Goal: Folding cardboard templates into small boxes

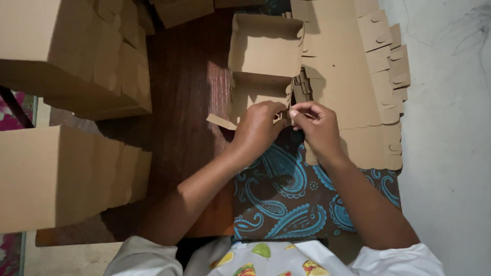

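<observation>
Dark wood tabletop (179, 102) carried a half-folded box (263, 61) at its far edge. Both hands met at the box's near wall, the left hand (258, 128) and right hand (317, 125) pinched together on a flap (284, 115), apparently to tuck it in. Flat blanks (353, 76) lay stacked at the right edge within reach; finished boxes (71, 51) stood left.

A strip of bare bench (184, 102) is lying open down the middle, running between the folded boxes (76, 56) crowding the left side and the half-folded box (263, 56) in the centre. A stack of flat cardboard sheets (358, 76) is blocking the right side, leaving only the patterned cloth (286, 199) free near the body. Both hands are sitting close together against the half-folded box.
</observation>
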